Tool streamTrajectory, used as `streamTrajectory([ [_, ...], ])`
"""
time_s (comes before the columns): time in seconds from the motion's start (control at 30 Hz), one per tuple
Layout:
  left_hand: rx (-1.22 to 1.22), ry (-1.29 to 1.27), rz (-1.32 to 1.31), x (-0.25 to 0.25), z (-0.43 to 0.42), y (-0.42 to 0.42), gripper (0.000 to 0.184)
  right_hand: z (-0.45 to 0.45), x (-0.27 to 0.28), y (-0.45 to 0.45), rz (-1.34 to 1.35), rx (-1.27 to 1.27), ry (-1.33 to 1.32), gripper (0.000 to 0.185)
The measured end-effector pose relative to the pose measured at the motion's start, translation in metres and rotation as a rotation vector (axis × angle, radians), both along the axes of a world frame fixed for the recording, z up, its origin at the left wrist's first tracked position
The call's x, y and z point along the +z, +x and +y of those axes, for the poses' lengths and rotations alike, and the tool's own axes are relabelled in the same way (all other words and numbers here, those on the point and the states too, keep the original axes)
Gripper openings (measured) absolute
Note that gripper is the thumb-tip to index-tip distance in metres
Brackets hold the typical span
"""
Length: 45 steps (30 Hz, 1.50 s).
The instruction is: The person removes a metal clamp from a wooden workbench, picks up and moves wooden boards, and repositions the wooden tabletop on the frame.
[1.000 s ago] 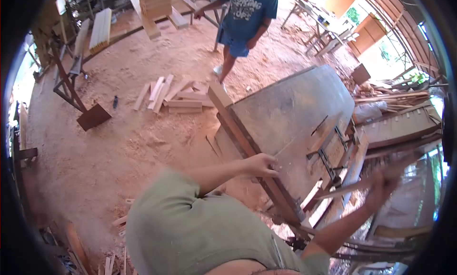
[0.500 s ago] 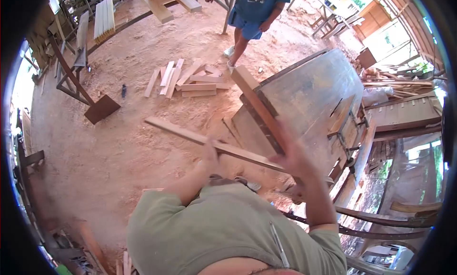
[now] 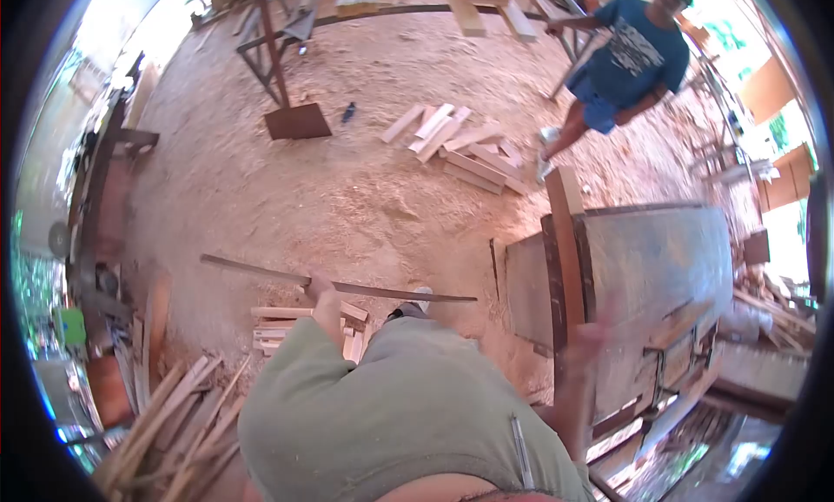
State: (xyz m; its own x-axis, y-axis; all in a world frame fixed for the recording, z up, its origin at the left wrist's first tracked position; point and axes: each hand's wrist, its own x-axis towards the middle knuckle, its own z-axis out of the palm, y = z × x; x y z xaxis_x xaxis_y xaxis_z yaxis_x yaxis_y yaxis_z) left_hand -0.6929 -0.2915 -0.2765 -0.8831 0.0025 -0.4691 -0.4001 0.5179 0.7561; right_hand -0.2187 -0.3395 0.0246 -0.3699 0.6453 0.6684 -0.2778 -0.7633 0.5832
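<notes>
My left hand (image 3: pixel 321 288) is closed around a long thin wooden strip (image 3: pixel 395 292), which lies roughly level across in front of my body above the floor. My right hand (image 3: pixel 591 339) is smeared by motion, so its fingers do not show clearly. It is beside a thick wooden board (image 3: pixel 566 259) along the left edge of a metal-topped machine table (image 3: pixel 656 250); whether it touches the board I cannot tell. Below my left hand lies a small stack of short wood pieces (image 3: pixel 282 312), partly hidden by my arm.
Ahead, a pile of cut wood pieces (image 3: pixel 469 146) lies on the sawdust-covered floor. A person in a blue shirt (image 3: pixel 638 54) stands beyond the machine. A flat brown shovel-like blade (image 3: pixel 298 122) rests farther left, and long scrap boards (image 3: pixel 165 424) lean at lower left.
My view has turned left. The wooden strip has swung left with my left hand, and my right hand has come away from its end.
</notes>
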Motion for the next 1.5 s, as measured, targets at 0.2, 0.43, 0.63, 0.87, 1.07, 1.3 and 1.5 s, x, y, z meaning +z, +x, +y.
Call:
streamTrajectory([
  [0.2, 0.113, -0.086, 0.125, 0.003, -0.065, 0.025, 0.066, 0.010, 0.093, -0.080, -1.347, -2.543, 0.561, 0.054],
  [0.43, 0.360, 0.100, -0.027, 0.050, -0.122, 0.036, 0.069, 0.054, 0.056, -0.068, -1.982, -2.033, 0.913, 0.053],
  [0.63, 0.298, 0.015, 0.081, 0.008, -0.155, 0.034, 0.063, -0.012, -0.058, -0.062, -2.359, -1.072, 0.302, 0.043],
  [0.87, -0.572, -0.267, 0.347, 0.020, -0.103, 0.064, 0.025, 0.018, -0.161, -0.009, -2.536, -0.962, -0.155, 0.042],
  [1.07, -1.119, -0.152, 0.427, 0.034, -0.037, 0.119, 0.016, -0.062, -0.115, 0.049, -3.010, -0.634, -0.094, 0.040],
  [1.3, -1.306, -0.090, 0.357, 0.005, -0.026, 0.135, 0.021, -0.112, 0.029, 0.126, -3.201, -0.105, 0.398, 0.049],
  [1.5, -1.388, -0.048, 0.251, -0.055, -0.048, 0.106, 0.040, -0.010, -0.031, 0.057, -2.932, -0.313, 0.407, 0.044],
])
